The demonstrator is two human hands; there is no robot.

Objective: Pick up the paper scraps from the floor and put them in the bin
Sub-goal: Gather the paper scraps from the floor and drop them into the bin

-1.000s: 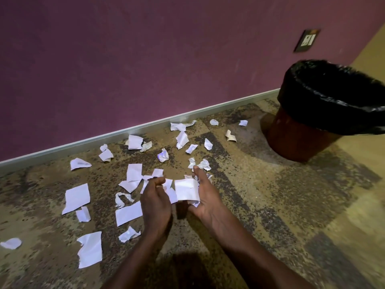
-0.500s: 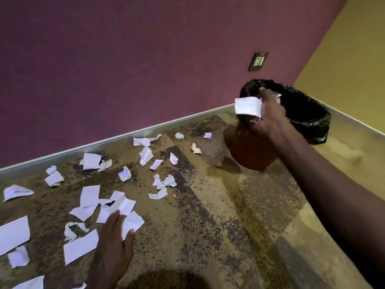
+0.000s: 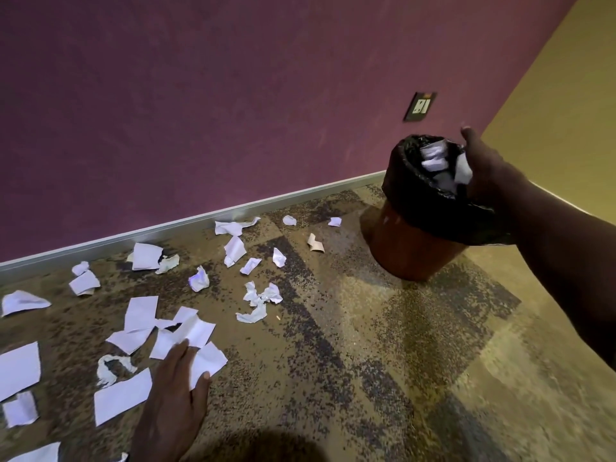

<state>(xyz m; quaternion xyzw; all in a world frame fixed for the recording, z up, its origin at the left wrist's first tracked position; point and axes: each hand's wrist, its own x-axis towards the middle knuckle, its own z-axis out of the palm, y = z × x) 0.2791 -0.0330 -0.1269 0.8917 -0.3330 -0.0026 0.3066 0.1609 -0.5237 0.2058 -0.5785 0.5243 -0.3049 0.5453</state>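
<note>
Item: paper scraps [image 3: 186, 331], white, torn and crumpled, many pieces strewn over the speckled floor [image 3: 350, 378] along the purple wall's skirting; lot runs in a broad band from the left edge toward the bin, thinning as it nears it

Item: bin [image 3: 416, 248], brown body, black liner folded over the rim; stands at far right of the scatter, near the corner; white paper visible inside its mouth

Left hand [image 3: 173, 405]: flat on the floor, fingers straight and spread, fingertips resting on the nearest large scraps; grips nothing

Right hand [image 3: 483, 171]: extended over the far rim of the bin, thumb raised, fingers loosened; white paper sits at its palm edge and in the bin mouth — whether any piece remains pinched cannot be told

Governing relation: remaining scraps lie left of the bin and directly under and ahead of the left hand; right hand is well apart from them, at the bin. Left hand is the nearer for the coming gather; judged: most of the lot is yet to be collected
</note>
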